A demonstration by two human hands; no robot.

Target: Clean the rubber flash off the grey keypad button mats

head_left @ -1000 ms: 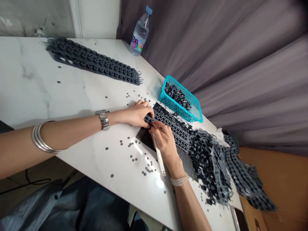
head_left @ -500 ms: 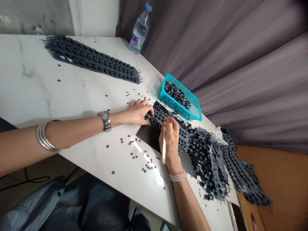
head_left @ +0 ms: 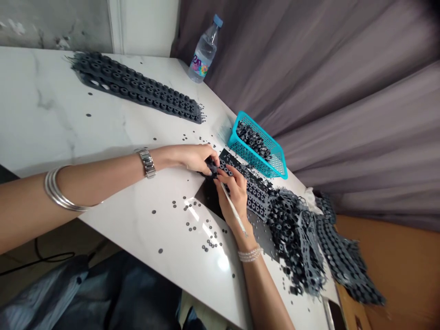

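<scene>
A dark grey moulded rubber sheet with rows of rings (head_left: 257, 198) lies on a black mat (head_left: 212, 198). My left hand (head_left: 196, 158) is closed on the near-left end of that sheet, thumb and fingers pinching it. Close against it, my right hand (head_left: 233, 195) grips a slim white pen-like tool (head_left: 235, 211), its back end slanting down over the wrist. The tool's tip is hidden by the fingers at the sheet. Small dark discs (head_left: 210, 243) lie scattered on the white table around the mat.
A turquoise basket (head_left: 280, 160) of small black rings stands beyond the mat. Loose rings and torn rubber strips (head_left: 292, 229) are heaped at right, with more moulded sheets (head_left: 347, 256) past them. A stack of sheets (head_left: 137, 87) and a water bottle (head_left: 203, 52) are at the back.
My right hand has moved left, up close to my left hand, and the white tool has tilted. The sheet's left end looks lifted or bent in my left hand. The view has shifted slightly.
</scene>
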